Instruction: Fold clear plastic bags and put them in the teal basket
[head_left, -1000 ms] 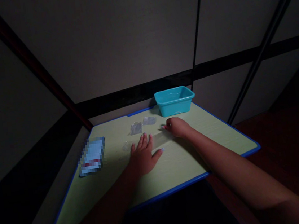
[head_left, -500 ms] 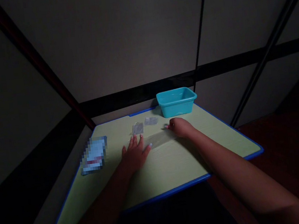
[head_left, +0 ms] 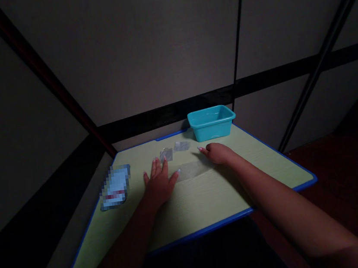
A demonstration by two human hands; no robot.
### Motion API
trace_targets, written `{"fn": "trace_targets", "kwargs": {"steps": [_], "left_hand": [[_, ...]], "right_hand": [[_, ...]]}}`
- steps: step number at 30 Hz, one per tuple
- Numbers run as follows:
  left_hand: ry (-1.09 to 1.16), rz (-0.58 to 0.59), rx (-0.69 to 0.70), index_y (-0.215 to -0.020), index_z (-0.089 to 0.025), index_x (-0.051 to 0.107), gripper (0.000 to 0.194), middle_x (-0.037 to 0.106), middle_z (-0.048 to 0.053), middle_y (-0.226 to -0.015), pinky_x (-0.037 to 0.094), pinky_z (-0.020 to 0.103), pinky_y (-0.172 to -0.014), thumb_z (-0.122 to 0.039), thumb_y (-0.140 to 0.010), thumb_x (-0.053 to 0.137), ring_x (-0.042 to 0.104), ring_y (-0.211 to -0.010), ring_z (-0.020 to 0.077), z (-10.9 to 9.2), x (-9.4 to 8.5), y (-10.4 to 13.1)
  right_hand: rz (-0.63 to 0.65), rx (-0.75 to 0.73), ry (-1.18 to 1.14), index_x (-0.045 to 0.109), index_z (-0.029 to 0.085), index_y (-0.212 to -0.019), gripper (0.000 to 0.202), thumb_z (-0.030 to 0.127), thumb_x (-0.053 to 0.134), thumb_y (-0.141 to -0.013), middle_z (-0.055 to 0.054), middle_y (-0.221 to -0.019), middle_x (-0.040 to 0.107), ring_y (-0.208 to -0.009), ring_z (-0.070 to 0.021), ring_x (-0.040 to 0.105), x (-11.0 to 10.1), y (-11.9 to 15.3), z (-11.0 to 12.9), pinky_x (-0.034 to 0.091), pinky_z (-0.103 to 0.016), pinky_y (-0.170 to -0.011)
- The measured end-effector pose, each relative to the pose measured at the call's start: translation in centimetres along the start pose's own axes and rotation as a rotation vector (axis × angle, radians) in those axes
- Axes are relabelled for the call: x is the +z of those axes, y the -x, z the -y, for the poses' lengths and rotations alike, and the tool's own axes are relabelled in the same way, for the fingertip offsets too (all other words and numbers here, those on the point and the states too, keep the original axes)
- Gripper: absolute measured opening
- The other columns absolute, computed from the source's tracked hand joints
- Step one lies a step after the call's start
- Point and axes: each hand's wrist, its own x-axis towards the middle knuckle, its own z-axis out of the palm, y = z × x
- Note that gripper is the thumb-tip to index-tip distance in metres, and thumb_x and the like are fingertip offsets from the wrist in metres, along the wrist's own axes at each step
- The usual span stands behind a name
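Observation:
A pale, see-through strip lies flat across the table between my two hands. My left hand rests palm down with fingers spread, its thumb tip at the strip's left end. Over the strip's right end, my right hand is closed, its fingers curled under and the thumb pointing left. What those curled fingers hold, if anything, is hidden. Just beyond my left fingertips is a small greyish clear piece. A second greyish piece lies to the right of it.
A turquoise plastic basin stands at the back right of the yellow, blue-edged table. At the left edge lies a light blue packet, blurred out. Behind the table rises a dark panelled wall.
My right thumb now points out from the curled fingers, where it was pressed close to them before. My left hand remains spread in nearly the same place. The view has shifted slightly.

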Motion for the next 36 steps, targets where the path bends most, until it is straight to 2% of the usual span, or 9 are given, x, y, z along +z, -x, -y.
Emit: {"fn": "trace_targets", "kwargs": {"steps": [5, 9, 13, 18, 21, 24, 27, 30, 36], "left_hand": [[0.028, 0.014, 0.286, -0.144, -0.017, 0.016, 0.068, 0.006, 0.011, -0.151, 0.012, 0.055, -0.106, -0.053, -0.088, 0.03, 0.002, -0.139, 0.026, -2.6, -0.5, 1.1], [0.035, 0.089, 0.437, -0.144, -0.017, 0.016, 0.073, 0.009, 0.011, -0.151, 0.01, 0.056, -0.107, -0.058, -0.086, 0.032, 0.004, -0.139, 0.0263, -3.4, 0.1, 1.7], [0.053, 0.112, 0.455, -0.145, -0.017, 0.012, 0.074, 0.011, 0.011, -0.151, 0.008, 0.056, -0.107, -0.059, -0.087, 0.028, 0.009, -0.139, 0.0253, -3.2, 0.3, 1.8], [0.053, 0.097, 0.438, -0.144, -0.017, 0.013, 0.072, 0.006, 0.011, -0.151, 0.008, 0.055, -0.107, -0.058, -0.087, 0.029, 0.006, -0.139, 0.0252, -3.1, 0.1, 1.8], [0.053, 0.106, 0.417, -0.144, -0.016, 0.013, 0.073, 0.004, 0.012, -0.151, 0.009, 0.055, -0.107, -0.057, -0.087, 0.031, 0.004, -0.139, 0.0262, -3.0, 0.1, 1.7], [0.058, 0.12, 0.421, -0.144, -0.014, 0.013, 0.076, 0.004, 0.013, -0.151, 0.008, 0.056, -0.107, -0.059, -0.086, 0.031, 0.004, -0.139, 0.0265, -2.9, 0.2, 1.7], [0.076, 0.135, 0.431, -0.144, -0.014, 0.011, 0.078, 0.007, 0.013, -0.151, 0.008, 0.055, -0.107, -0.061, -0.085, 0.03, 0.006, -0.139, 0.0261, -2.9, 0.3, 1.6], [0.09, 0.149, 0.432, -0.145, -0.015, 0.009, 0.08, 0.007, 0.013, -0.151, 0.009, 0.054, -0.107, -0.062, -0.085, 0.03, 0.006, -0.139, 0.0265, -2.8, 0.3, 1.7], [0.104, 0.133, 0.449, -0.145, -0.016, 0.01, 0.08, 0.009, 0.012, -0.15, 0.008, 0.055, -0.108, -0.066, -0.084, 0.025, 0.008, -0.139, 0.0263, -2.6, 0.5, 1.8]], "right_hand": [[0.036, -0.001, 0.028, 0.068, 0.011, -0.094, 0.062, 0.058, 0.026, -0.089, -0.02, -0.098, 0.067, -0.086, -0.0271, 0.063, -0.3, 0.3, 0.0, 0.041, -0.03, -0.065], [0.044, -0.023, 0.051, 0.067, 0.012, -0.093, 0.05, 0.05, 0.036, -0.089, -0.02, -0.096, 0.067, -0.084, -0.0273, 0.063, -0.4, 0.4, 0.0, 0.041, -0.03, -0.063], [0.042, -0.036, -0.003, 0.063, 0.014, -0.097, 0.036, 0.045, 0.048, -0.086, -0.015, -0.089, 0.069, -0.076, -0.0227, 0.064, -0.7, 0.7, 0.2, 0.039, -0.026, -0.061], [0.019, -0.03, -0.097, 0.059, 0.015, -0.101, 0.026, 0.033, 0.057, -0.083, -0.009, -0.083, 0.069, -0.064, -0.0158, 0.062, -0.9, 1.0, 0.3, 0.038, -0.022, -0.057], [0.051, -0.04, -0.194, 0.057, 0.016, -0.101, 0.019, 0.019, 0.054, -0.083, -0.003, -0.066, 0.066, -0.049, -0.0116, 0.057, -0.9, 1.0, 0.1, 0.037, -0.02, -0.05], [0.1, -0.049, -0.414, 0.055, 0.017, -0.097, 0.016, 0.012, 0.051, -0.082, 0.004, -0.05, 0.057, -0.038, -0.0094, 0.052, -1.0, 1.0, 0.0, 0.037, -0.018, -0.043], [0.097, -0.059, -0.638, 0.053, 0.017, -0.088, 0.01, 0.01, 0.052, -0.08, 0.007, -0.043, 0.052, -0.033, -0.0081, 0.048, -1.3, 1.2, 0.1, 0.036, -0.016, -0.038], [0.087, -0.066, -0.8, 0.05, 0.018, -0.081, 0.008, 0.011, 0.053, -0.079, 0.006, -0.043, 0.053, -0.031, -0.0078, 0.048, -1.4, 1.4, 0.2, 0.037, -0.016, -0.035], [0.115, -0.082, -0.968, 0.047, 0.018, -0.084, 0.011, 0.013, 0.056, -0.078, 0.004, -0.043, 0.058, -0.032, -0.0107, 0.052, -1.5, 1.7, 0.5, 0.04, -0.017, -0.033]]}}
